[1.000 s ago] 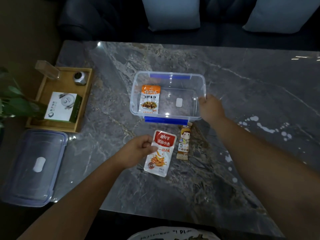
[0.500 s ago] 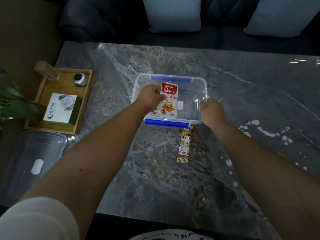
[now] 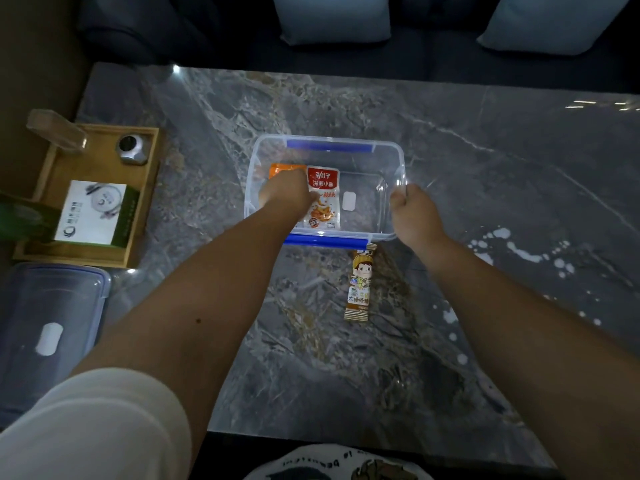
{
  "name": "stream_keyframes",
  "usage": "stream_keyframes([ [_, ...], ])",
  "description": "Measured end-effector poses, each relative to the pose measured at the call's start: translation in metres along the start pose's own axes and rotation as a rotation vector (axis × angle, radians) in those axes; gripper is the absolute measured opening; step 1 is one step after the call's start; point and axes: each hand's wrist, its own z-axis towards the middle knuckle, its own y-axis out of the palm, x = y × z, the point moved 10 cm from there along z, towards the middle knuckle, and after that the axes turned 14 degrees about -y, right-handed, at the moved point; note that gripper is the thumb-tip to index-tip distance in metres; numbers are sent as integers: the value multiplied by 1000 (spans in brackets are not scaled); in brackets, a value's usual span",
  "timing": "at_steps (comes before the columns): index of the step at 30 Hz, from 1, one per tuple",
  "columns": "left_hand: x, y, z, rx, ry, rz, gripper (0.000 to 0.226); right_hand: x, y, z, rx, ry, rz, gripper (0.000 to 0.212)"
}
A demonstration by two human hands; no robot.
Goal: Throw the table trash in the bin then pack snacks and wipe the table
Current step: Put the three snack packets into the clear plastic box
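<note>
A clear plastic box (image 3: 398, 157) with blue clips stands in the middle of the marble table (image 3: 485, 168). My left hand (image 3: 287, 194) is down inside it, fingers on the left edge of a red and white snack packet (image 3: 323, 199). An orange packet (image 3: 282, 169) lies under that hand, mostly hidden. My right hand (image 3: 414, 213) grips the box's right rim. A brown stick-shaped snack (image 3: 360, 284) lies on the table just in front of the box.
The box's lid (image 3: 48, 330) lies at the table's left front corner. Behind it is a wooden tray (image 3: 90, 161) holding a green-and-white carton (image 3: 95, 213) and a small metal jar (image 3: 131, 148). White spill spots (image 3: 519, 251) dot the right side. Sofa cushions sit beyond the table.
My left hand lifted the red and white packet off the table and brought it down into the box beside the orange one. My right hand stayed on the box's rim.
</note>
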Motion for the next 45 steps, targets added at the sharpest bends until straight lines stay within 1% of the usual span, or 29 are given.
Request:
stream_keyframes([
  [3,-2,4,2,3,0,19,39,-3,-1,-1,4,-5,3,33],
  [7,-1,4,3,-3,15,-17,36,-4,-4,-1,11,-8,-5,33],
  [12,6,-11,-8,48,65,-66,35,-5,-5,-1,10,-7,-26,35],
  [16,14,-40,-32,138,194,-167,32,-4,-3,-1,13,6,-16,38],
  [20,16,-65,-95,243,355,-382,24,-4,-4,-2,9,21,-30,39],
  [23,12,-36,-147,162,431,-431,23,-7,-5,-3,5,15,-26,40],
  [25,12,3,-171,48,466,-380,22,-9,-6,-3,7,3,-22,41],
  [26,15,28,-179,-13,470,-274,26,-10,-7,-3,9,3,-22,41],
  [28,20,77,-186,-107,475,12,46,-11,-9,-3,12,15,-28,41],
  [29,20,94,-185,-137,465,116,52,-11,-9,-3,10,17,-33,41],
  [31,19,111,-183,-157,442,212,56,-12,-8,-3,-4,22,-38,41],
  [35,5,116,-190,-93,495,245,54,-11,-9,-3,-23,20,-41,40],
  [39,-13,115,-201,-76,562,158,54,-9,-9,-4,-16,18,-22,40],
  [41,-15,109,-196,-85,488,108,58,-8,-7,-3,-21,23,-15,40],
  [43,-11,101,-186,-86,361,49,60,-9,-7,-3,-26,26,-5,40],
  [45,-4,99,-177,-99,267,67,57,-9,-7,-3,-29,23,13,39],
])
